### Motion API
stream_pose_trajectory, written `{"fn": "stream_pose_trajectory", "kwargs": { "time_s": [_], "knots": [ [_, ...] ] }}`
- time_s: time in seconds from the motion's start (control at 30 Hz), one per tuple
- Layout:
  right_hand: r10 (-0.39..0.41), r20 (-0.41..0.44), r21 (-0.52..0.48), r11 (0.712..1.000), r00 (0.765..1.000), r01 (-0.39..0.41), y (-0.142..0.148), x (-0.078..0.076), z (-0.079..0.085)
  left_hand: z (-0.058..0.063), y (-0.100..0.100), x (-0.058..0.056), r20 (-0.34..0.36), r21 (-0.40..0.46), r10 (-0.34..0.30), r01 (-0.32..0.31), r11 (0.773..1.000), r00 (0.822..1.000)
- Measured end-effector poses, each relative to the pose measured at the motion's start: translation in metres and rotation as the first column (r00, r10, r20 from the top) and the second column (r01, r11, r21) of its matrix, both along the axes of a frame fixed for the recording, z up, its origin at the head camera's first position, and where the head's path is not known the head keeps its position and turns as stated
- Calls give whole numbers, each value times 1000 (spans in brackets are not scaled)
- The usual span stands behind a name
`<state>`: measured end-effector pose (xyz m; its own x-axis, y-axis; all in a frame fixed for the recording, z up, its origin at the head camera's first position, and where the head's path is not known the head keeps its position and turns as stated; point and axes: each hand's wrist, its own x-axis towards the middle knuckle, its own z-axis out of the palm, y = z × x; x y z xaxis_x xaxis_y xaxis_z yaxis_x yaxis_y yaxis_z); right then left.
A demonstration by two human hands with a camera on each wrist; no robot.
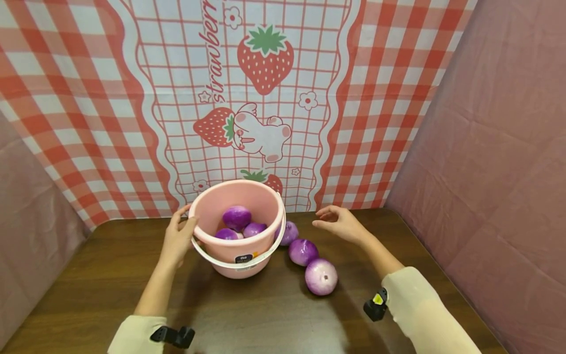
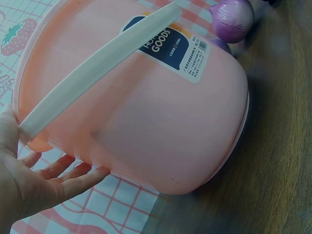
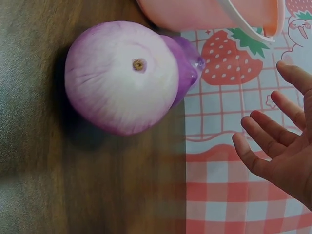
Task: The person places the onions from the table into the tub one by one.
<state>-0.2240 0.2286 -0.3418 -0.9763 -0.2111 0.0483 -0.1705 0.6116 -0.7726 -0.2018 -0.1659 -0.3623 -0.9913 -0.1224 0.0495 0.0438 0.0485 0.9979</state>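
Note:
A pink bucket (image 1: 240, 251) with a white handle (image 2: 92, 73) stands on the table. Inside it lie three purple onions (image 1: 237, 218). My left hand (image 1: 175, 238) holds the bucket at its left side; in the left wrist view the thumb is at the rim by the handle's joint and the fingers rest along the outer wall. Three more onions lie in a row right of the bucket: one (image 1: 289, 233) partly hidden behind it, a dark purple one (image 1: 303, 252), and a paler one (image 1: 321, 277) with its root end showing. My right hand (image 1: 342, 223), fingers loosely bent and empty, hovers to the right beyond them.
The brown wooden table (image 1: 265, 319) ends at a backdrop cloth (image 1: 384, 98) with red checks and strawberries. Pink fabric (image 1: 495, 147) hangs on the right side and also on the left. A label (image 2: 168, 46) marks the bucket's front.

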Motion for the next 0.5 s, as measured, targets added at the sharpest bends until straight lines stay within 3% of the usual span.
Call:
{"fn": "stream_pose_trajectory", "kwargs": {
  "time_s": [0.5],
  "knots": [
    [46,42,-17,999,998,-46,7,9,-13,0,0,0,1,5,0,0,1000,1000]
  ]
}}
